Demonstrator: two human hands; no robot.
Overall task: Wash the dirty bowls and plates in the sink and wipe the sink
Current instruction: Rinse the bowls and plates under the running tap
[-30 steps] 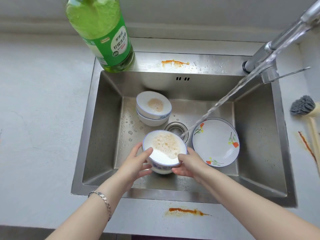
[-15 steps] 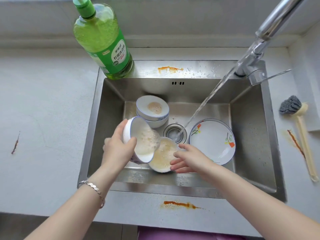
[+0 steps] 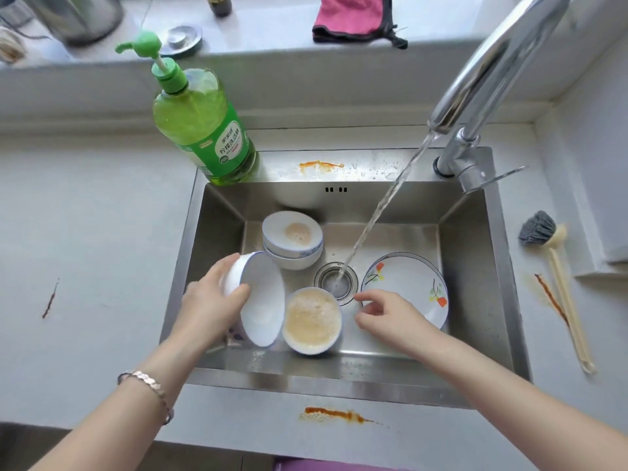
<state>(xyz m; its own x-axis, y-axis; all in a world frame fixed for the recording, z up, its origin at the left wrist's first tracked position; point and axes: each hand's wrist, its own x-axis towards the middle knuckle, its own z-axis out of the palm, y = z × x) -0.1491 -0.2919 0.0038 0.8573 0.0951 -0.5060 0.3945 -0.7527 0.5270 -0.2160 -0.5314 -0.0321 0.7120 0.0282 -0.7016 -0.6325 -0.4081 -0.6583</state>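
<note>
Over sink (image 3: 217, 212), left hand (image 3: 207, 300) gripping now-emptied tilted bowl (image 3: 258, 297), right hand (image 3: 384, 314) released, fingers loose.

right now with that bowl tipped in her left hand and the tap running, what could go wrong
The left hand holds the tilted bowl only by its rim and outer wall; wet, it could slip onto the full bowl just beside it and chip both. That full bowl is brimming with foamy water, so a knock from the right hand may slop it out. The stream falls straight into the drain, rinsing nothing.
</note>
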